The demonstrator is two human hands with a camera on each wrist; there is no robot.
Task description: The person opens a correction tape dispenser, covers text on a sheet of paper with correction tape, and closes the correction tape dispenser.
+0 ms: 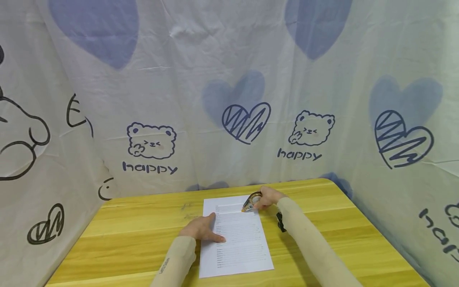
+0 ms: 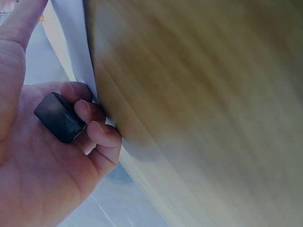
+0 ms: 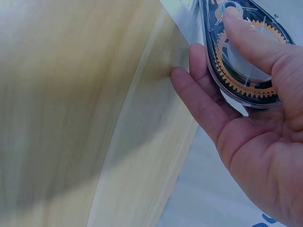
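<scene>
A printed sheet of paper lies on the yellow wood-grain table. My left hand rests on its left edge, thumb and index finger spread across the page. In the left wrist view, the curled lower fingers of that hand hold a small black cap against the palm. My right hand grips a correction tape dispenser, a clear teardrop case with an orange gear ring inside. Its orange tip points down-left at a printed line near the sheet's upper right edge.
The wood-grain table reaches back to a pale hanging cloth printed with hearts and bears, which also closes in both sides. Beside the right sleeve shows a small black object.
</scene>
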